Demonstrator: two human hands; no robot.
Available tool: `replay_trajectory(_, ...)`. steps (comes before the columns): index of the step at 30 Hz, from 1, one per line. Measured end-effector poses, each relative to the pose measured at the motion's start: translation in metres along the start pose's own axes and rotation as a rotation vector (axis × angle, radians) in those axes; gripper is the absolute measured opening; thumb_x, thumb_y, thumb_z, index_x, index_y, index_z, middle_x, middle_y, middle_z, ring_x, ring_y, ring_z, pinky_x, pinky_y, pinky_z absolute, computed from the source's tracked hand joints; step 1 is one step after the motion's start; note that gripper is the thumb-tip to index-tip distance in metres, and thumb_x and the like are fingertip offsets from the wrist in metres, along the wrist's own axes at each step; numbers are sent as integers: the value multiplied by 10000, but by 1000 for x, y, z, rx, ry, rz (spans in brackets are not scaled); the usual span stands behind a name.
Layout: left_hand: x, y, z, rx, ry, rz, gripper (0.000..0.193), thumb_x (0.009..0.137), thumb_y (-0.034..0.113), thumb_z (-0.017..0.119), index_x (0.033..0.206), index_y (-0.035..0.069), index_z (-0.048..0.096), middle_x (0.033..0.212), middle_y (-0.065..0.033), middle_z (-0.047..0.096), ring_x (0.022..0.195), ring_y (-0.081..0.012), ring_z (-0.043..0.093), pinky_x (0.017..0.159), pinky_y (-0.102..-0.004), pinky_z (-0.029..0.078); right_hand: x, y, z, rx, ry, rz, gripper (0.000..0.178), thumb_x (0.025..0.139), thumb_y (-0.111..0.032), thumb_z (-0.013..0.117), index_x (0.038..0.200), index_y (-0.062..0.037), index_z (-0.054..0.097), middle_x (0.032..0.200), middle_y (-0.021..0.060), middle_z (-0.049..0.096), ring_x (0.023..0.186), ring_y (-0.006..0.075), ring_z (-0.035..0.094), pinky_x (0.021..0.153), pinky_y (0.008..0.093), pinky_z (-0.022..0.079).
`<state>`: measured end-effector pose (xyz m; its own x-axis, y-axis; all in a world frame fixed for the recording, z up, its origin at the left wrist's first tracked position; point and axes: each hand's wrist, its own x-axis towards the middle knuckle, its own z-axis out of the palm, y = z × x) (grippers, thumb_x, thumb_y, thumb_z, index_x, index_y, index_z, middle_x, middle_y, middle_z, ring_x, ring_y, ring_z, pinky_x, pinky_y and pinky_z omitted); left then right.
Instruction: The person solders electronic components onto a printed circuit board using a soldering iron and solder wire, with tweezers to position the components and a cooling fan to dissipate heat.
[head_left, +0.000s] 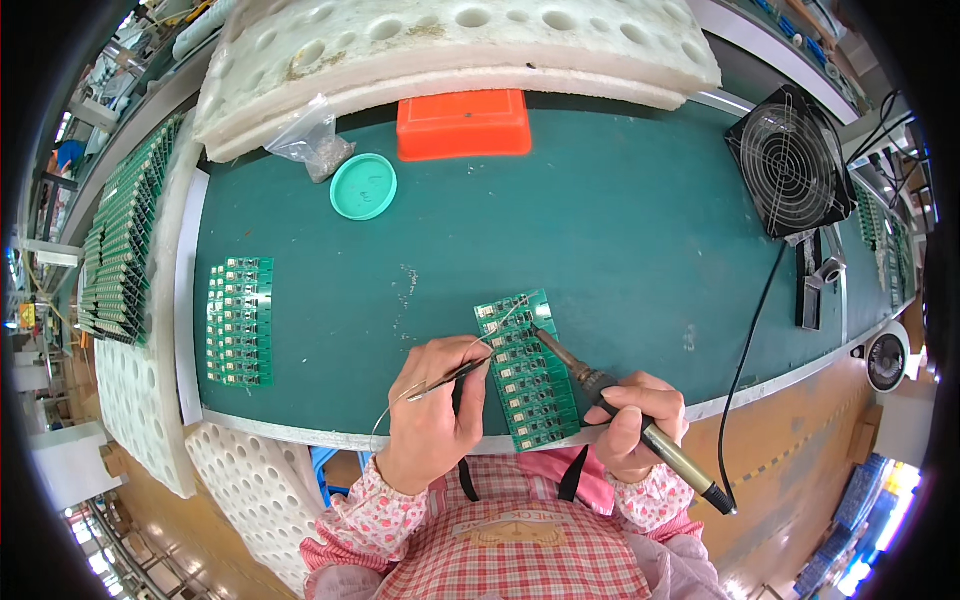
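A green circuit board panel (535, 385) with rows of small parts lies on the green bench mat in front of me. My right hand (640, 420) is closed round a soldering iron (672, 448), its tip at the panel's upper part. On the panel's left side, my left hand (435, 400) pinches dark tweezers (447, 378) together with a thin solder wire (505, 318). The wire's end reaches over the top rows, near the iron tip. Whether tip and wire touch is too small to tell.
A second board panel (240, 320) lies at the left. Further back are a turquoise lid (363, 187), a plastic bag (315, 145), an orange-red bin (464, 128) and a white foam block (450, 60). A black fan (790, 160) stands far right; the iron's cord (752, 360) runs below it.
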<state>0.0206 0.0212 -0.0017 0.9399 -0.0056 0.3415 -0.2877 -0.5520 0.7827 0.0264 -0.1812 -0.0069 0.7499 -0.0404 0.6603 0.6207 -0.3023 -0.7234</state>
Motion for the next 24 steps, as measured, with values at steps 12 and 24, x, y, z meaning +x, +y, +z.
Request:
replay_trajectory(12, 5, 4, -1, 122, -43, 56, 280, 779, -108, 684, 1019, 17, 614, 974, -118, 673, 808, -294, 637, 724, -365, 503, 2, -1, -5, 0, -53, 8, 150, 930, -134, 659, 948, 2, 598, 562, 6, 623, 462, 153, 607, 434, 280, 484)
replay_trajectory(24, 7, 3, 0, 154, -56, 85, 293, 768, -105, 688, 1025, 13, 609, 977, -123, 678, 809, -295, 638, 722, -365, 503, 1, -1, -6, 1, -62, 17, 133, 928, -121, 655, 957, -6, 597, 588, 7, 634, 474, 161, 613, 446, 289, 494)
